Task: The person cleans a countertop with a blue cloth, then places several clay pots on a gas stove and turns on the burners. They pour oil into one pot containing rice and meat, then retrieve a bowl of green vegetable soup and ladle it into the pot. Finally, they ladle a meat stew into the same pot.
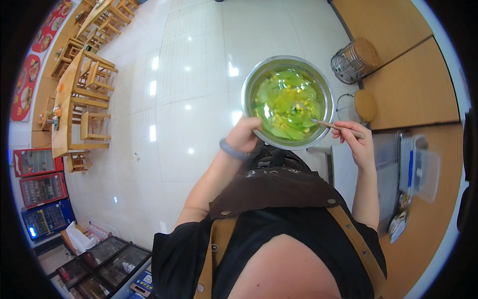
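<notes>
My left hand (244, 133) grips the near left rim of a round stainless-steel bowl (286, 62), its thumb over the edge. Clear liquid in the bowl covers pale green vegetable slices (278, 98) and small yellow pieces. My right hand (354, 141) holds a slim wooden-handled utensil (331, 125) at the bowl's right side. Its metal tip reaches in over the rim among the greens; the shape of its end is partly hidden. The bowl is held up in front of my dark apron (269, 190).
Two round-topped metal-framed stools (354, 59) stand by wooden panels at right. Nearer are clear plastic containers (420, 168). Wooden tables (65, 108) and stools line the left, with drinks coolers (42, 190) below. A dark glass-topped case (108, 263) stands at lower left. The floor (190, 123) is glossy tile.
</notes>
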Motion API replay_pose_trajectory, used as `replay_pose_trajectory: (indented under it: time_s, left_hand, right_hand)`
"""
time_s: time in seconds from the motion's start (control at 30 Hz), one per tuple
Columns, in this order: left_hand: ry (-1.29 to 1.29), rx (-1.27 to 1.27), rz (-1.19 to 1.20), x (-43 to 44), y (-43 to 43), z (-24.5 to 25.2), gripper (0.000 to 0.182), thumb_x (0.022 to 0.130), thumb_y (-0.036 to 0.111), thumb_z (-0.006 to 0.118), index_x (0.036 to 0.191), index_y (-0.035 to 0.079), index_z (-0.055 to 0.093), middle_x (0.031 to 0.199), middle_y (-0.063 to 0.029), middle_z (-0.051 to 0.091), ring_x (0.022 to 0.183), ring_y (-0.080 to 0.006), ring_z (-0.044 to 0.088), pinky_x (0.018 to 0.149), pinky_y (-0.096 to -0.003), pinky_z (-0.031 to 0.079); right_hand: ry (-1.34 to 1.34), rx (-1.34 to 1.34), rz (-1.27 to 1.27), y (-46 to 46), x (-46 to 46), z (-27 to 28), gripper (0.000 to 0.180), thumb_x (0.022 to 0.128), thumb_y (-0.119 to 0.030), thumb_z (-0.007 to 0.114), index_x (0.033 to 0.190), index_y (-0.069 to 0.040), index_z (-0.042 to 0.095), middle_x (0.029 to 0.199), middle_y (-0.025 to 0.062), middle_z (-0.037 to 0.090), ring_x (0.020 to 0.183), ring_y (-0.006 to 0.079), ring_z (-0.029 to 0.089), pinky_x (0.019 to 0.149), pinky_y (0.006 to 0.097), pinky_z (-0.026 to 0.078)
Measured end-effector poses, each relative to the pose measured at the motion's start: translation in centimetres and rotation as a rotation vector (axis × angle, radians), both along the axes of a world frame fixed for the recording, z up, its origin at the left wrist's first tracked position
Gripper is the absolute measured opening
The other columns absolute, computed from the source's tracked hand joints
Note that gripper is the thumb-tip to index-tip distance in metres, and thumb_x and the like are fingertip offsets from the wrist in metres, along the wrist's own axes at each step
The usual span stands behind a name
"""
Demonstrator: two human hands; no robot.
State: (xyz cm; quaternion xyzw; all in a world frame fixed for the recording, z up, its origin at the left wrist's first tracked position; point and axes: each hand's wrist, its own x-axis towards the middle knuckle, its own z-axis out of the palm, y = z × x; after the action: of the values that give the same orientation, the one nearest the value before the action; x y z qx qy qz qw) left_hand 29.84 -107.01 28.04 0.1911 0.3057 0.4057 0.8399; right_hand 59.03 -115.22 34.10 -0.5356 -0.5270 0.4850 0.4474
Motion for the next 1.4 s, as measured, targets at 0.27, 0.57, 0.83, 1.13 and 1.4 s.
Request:
replay_pose_trajectory:
  time_s: [0.27,0.57,0.83,1.13,1.4]
  left_hand:
    - [0.010,0.087,0.029,11.0,30.2,-1.3,0.057,0.062,-0.006,0.044,0.120,-0.004,0.046,0.107,-0.0124,0.058,0.093,-0.0220,0.058,0.081,-0.0323,0.048]
    - [-0.009,0.038,-0.086,25.8,67.3,-0.4,0.063,0.062,-0.008,0.042,0.125,-0.004,0.042,0.116,-0.0142,0.054,0.103,-0.0259,0.055,0.087,-0.0354,0.047]
    - [-0.041,0.004,-0.045,39.4,97.4,-3.2,0.059,0.064,-0.008,0.044,0.122,-0.005,0.044,0.116,-0.0155,0.053,0.104,-0.0278,0.056,0.086,-0.0390,0.049]
    - [-0.045,0.061,0.091,51.6,128.1,-2.1,0.062,0.063,-0.007,0.043,0.125,-0.002,0.042,0.113,-0.0128,0.054,0.099,-0.0246,0.057,0.080,-0.0347,0.050]
    - [-0.067,0.051,0.035,63.0,159.1,-1.1,0.051,0.065,-0.006,0.043,0.117,-0.007,0.047,0.110,-0.0165,0.056,0.096,-0.0269,0.058,0.080,-0.0377,0.051]
  right_hand:
    - [0.242,-0.142,-0.060,31.0,8.2,-3.9,0.023,0.091,-0.012,0.054,0.104,0.005,0.061,0.084,0.0130,0.067,0.071,0.0139,0.063,0.054,0.0204,0.043]
    - [0.348,-0.191,-0.235,65.8,20.3,-2.1,0.023,0.092,-0.010,0.051,0.106,0.006,0.059,0.086,0.0148,0.066,0.069,0.0148,0.063,0.050,0.0192,0.042]
    - [0.408,-0.102,-0.169,97.1,33.5,-4.3,0.023,0.092,-0.010,0.051,0.106,0.006,0.059,0.088,0.0162,0.066,0.073,0.0174,0.064,0.054,0.0215,0.045]
    - [0.250,-0.003,0.020,129.6,45.3,-2.8,0.023,0.092,-0.008,0.050,0.108,0.006,0.059,0.091,0.0159,0.065,0.077,0.0169,0.064,0.058,0.0219,0.046]
    - [0.159,0.006,-0.008,157.7,56.2,-1.6,0.023,0.092,-0.005,0.049,0.111,0.006,0.058,0.096,0.0154,0.064,0.081,0.0175,0.063,0.061,0.0223,0.047]
